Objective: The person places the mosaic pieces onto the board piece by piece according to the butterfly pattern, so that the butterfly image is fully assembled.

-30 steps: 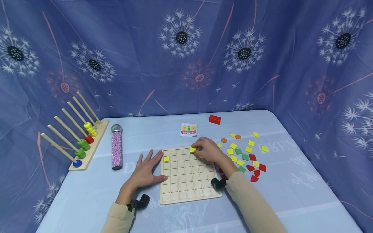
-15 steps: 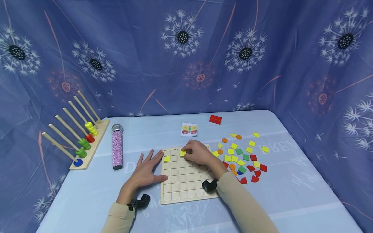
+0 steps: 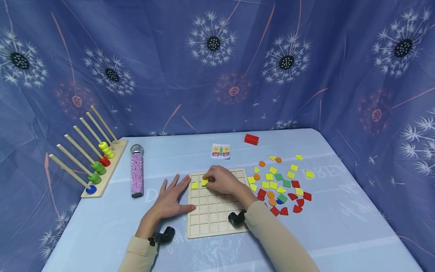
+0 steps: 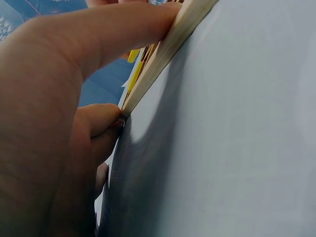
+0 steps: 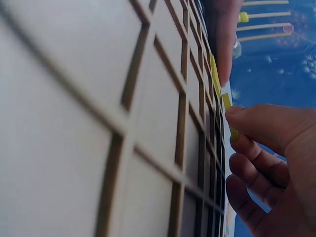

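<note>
A wooden grid board [image 3: 212, 208] lies in front of me. My left hand [image 3: 168, 203] is spread at its left side, thumb and index fingertip touching the edge; the left wrist view shows the thumb against the board's wooden rim [image 4: 170, 47]. Between thumb and forefinger, my right hand [image 3: 225, 182] pinches a yellow square tile [image 3: 204, 182] over the upper left of the grid. One more yellow square tile [image 3: 194, 185] sits in a cell near the upper-left corner, just left of the held one. In the right wrist view the pinched tile [image 5: 226, 100] appears edge-on, above the grid.
Loose yellow, green, red, orange and blue pieces [image 3: 273, 185] are scattered right of the board. Behind it lie a butterfly pattern card [image 3: 221, 151] and a red block [image 3: 251, 139]. A glittery microphone [image 3: 137, 173] and a bead-peg stand [image 3: 112, 162] occupy the left.
The right hand has carried the yellow square tile leftward along the board's upper part, towards the tile in the grid. The left hand has stayed at the board's edge.
</note>
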### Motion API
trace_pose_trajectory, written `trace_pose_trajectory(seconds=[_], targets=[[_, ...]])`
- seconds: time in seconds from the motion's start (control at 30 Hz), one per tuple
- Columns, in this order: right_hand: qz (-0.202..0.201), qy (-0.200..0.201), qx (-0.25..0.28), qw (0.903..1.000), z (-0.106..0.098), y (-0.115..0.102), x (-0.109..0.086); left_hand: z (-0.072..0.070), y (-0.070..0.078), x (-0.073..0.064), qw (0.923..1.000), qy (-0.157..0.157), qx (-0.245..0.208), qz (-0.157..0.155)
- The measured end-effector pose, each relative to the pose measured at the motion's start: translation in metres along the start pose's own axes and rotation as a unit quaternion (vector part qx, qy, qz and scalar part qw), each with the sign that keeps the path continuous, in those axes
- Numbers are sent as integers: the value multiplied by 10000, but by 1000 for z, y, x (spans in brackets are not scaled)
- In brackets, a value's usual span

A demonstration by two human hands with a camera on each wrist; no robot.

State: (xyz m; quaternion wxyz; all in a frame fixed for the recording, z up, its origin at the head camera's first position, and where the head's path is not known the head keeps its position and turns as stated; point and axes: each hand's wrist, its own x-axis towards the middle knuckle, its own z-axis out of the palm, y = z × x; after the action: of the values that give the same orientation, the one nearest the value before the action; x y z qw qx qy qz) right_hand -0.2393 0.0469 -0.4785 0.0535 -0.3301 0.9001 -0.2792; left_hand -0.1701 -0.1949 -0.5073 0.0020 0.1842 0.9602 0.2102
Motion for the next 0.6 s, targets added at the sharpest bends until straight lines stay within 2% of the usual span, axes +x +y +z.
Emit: trace_pose_trajectory(seconds=[0.27, 0.6], targets=[[92, -202, -171, 9996, 4, -11, 5, -2, 2, -1, 10000, -24, -51, -12], [239, -247, -299, 9990, 5, -12, 3, -2, -1, -1, 10000, -7, 16, 90]])
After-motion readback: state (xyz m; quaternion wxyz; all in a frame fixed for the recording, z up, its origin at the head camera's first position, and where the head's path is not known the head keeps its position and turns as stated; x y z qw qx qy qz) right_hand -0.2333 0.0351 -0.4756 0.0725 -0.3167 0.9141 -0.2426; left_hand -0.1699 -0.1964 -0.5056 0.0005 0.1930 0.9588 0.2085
